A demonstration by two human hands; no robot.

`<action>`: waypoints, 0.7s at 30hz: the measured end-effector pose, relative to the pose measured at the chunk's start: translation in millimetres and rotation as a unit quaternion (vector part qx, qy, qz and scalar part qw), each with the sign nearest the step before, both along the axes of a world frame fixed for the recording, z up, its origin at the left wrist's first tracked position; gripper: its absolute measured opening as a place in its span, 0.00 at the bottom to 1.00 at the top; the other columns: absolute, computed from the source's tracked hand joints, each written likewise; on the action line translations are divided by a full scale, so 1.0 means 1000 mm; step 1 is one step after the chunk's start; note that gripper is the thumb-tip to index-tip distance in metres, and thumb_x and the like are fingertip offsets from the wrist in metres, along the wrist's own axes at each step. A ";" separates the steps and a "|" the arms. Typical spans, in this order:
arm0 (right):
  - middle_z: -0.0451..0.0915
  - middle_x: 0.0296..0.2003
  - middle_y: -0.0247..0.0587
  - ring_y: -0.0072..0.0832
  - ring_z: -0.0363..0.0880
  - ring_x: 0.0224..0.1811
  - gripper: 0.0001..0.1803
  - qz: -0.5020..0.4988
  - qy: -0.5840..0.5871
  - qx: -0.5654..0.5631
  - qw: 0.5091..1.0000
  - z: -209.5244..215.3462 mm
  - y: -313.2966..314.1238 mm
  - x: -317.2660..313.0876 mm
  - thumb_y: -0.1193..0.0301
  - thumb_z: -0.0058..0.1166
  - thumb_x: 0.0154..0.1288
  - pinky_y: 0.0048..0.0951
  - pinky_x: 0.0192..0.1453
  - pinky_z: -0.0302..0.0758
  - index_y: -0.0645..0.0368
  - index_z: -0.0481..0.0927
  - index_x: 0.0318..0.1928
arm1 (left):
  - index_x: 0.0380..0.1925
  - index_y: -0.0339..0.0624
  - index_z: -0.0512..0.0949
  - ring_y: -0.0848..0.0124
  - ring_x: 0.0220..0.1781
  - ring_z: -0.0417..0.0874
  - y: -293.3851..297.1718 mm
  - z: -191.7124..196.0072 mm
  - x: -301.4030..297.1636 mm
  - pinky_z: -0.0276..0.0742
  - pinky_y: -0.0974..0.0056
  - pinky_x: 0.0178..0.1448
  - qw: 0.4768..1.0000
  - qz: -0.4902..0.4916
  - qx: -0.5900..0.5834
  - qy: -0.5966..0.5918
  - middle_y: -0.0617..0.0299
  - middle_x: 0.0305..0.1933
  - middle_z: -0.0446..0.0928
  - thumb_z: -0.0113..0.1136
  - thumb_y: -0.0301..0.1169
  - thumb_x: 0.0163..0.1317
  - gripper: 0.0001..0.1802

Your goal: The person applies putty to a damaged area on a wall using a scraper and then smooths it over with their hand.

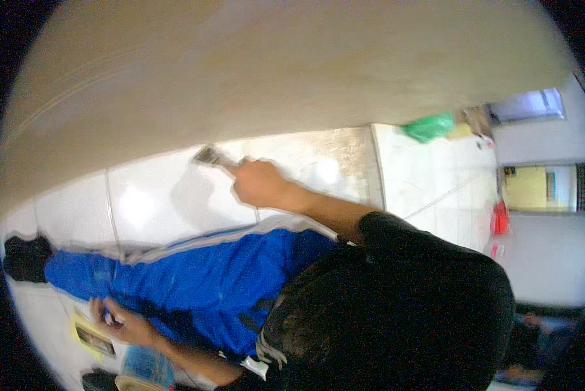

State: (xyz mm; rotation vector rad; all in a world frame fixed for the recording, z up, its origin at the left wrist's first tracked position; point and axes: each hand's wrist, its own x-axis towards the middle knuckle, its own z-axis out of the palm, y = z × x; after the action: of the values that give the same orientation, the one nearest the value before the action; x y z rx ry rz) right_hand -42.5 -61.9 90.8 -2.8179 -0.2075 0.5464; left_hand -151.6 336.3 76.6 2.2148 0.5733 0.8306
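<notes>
My right hand [263, 186] is closed around the handle of what looks like a flat paintbrush [209, 156]. Its dark, wide end points toward the foot of a beige wall [253, 72], over white floor tiles; whether it touches the wall I cannot tell. On the lower left, my left hand [126, 324] is beside my blue-trousered leg [194, 267], its fingers curled. Something small and whitish shows between them, too blurred to name. Close to that hand are a yellow-edged flat item [91, 335] with a dark picture and a blue container [150, 362] with a pale rim.
Along the upper part, the wall curves across the view. A green plastic bag [429, 127] lies by its base, farther right, with a brown item [477, 122] beyond. Red things [499, 218] stand near a doorway [527, 188]. A brownish patch [344, 150] marks the floor.
</notes>
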 end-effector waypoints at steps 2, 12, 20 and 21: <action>0.83 0.38 0.60 0.56 0.84 0.40 0.28 0.006 0.007 0.002 1.000 -0.006 0.003 0.004 0.70 0.52 0.59 0.56 0.46 0.80 0.56 0.75 0.62 | 0.56 0.31 0.77 0.61 0.58 0.79 0.025 0.020 0.034 0.75 0.59 0.64 0.997 -0.081 -0.002 0.005 0.49 0.59 0.79 0.57 0.33 0.75 0.17; 0.85 0.41 0.60 0.54 0.86 0.47 0.20 -0.177 0.042 -0.050 0.982 0.053 -0.088 -0.037 0.71 0.53 0.53 0.52 0.50 0.81 0.61 0.84 0.47 | 0.50 0.32 0.82 0.53 0.52 0.81 0.110 -0.056 0.139 0.71 0.50 0.64 0.868 -0.303 0.252 0.304 0.44 0.49 0.82 0.55 0.41 0.74 0.20; 0.84 0.38 0.66 0.59 0.84 0.45 0.24 -0.165 0.028 0.014 0.986 0.046 -0.059 -0.070 0.66 0.55 0.55 0.56 0.50 0.80 0.59 0.80 0.54 | 0.44 0.34 0.83 0.50 0.49 0.81 0.090 -0.048 0.140 0.70 0.48 0.64 0.851 -0.292 0.324 0.291 0.46 0.44 0.83 0.53 0.42 0.73 0.20; 0.84 0.38 0.66 0.59 0.84 0.45 0.24 -0.160 0.029 0.014 0.987 0.041 -0.051 -0.072 0.66 0.55 0.55 0.56 0.50 0.80 0.59 0.80 0.54 | 0.43 0.34 0.83 0.50 0.48 0.81 0.095 -0.052 0.136 0.70 0.48 0.64 0.850 -0.291 0.331 0.290 0.47 0.44 0.83 0.53 0.43 0.73 0.21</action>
State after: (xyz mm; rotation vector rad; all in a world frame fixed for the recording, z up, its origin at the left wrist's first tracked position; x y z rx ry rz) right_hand -114.3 -112.8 131.8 -2.7237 0.2445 0.5435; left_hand -15.8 431.6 24.8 3.0533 -0.2019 -0.0087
